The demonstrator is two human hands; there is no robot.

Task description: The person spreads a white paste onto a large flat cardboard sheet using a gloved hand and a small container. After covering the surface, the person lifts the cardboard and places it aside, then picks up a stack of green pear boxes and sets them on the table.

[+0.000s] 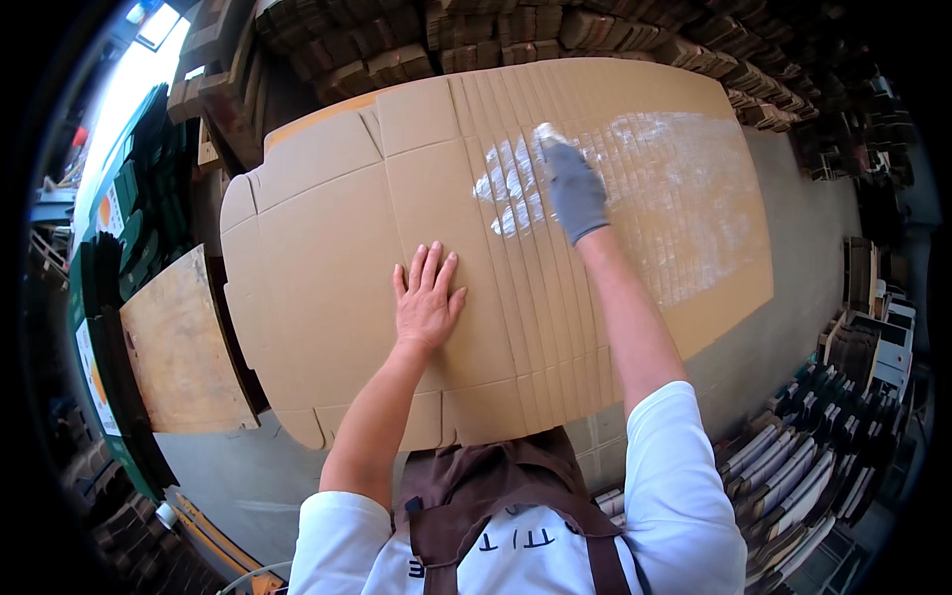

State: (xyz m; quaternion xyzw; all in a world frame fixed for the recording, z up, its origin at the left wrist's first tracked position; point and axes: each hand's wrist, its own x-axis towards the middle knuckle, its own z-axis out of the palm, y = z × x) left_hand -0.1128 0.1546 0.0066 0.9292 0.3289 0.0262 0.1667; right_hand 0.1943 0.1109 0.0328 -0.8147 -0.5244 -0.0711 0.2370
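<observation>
Several flat brown cardboard box blanks (317, 238) lie fanned out, their edges overlapping in narrow strips to the right of the top one. My left hand (428, 302), bare, rests flat on the top blank with its fingers spread. Wet white glue (516, 183) streaks the strips, and a thinner whitish film covers the right part. In a grey glove, my right hand (575, 188) is closed around a small tool with a pale end (544, 132), which touches the glued strips. The glove hides most of the tool, so its kind is unclear.
Bundled cardboard stacks (397, 64) line the far side. A wooden board (183, 347) and dark green stacked sheets (129, 218) stand at the left. Rows of upright flat pieces (783, 471) fill the lower right, above grey floor (808, 218).
</observation>
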